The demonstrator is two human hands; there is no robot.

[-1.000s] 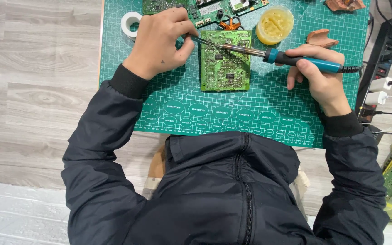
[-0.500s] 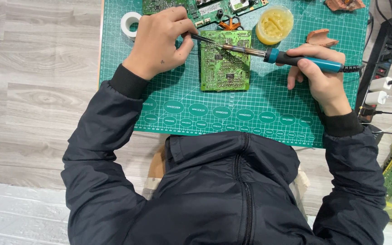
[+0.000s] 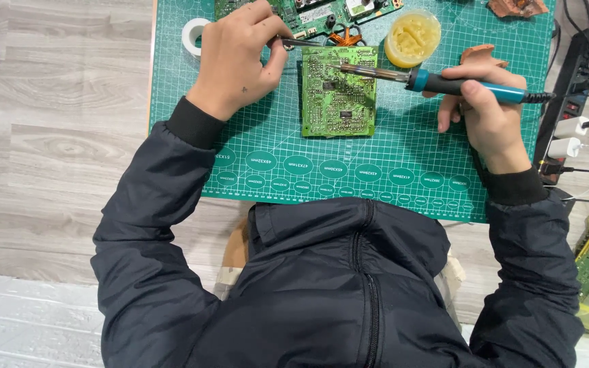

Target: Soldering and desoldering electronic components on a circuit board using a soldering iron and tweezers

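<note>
while right hand (image 3: 485,112) grips soldering iron (image 3: 444,83) — tip unmoved on circuit board (image 3: 339,92) | left hand (image 3: 236,58) pinches tweezers (image 3: 301,43), unchanged

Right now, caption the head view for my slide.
Right hand holds soldering iron over green circuit board; left hand grips tweezers.

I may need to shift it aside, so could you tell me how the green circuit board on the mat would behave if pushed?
The circuit board looks thin, flat and rigid, so it would probably slide, not bend or roll. It seems light and lies loose on the cutting mat.
</note>
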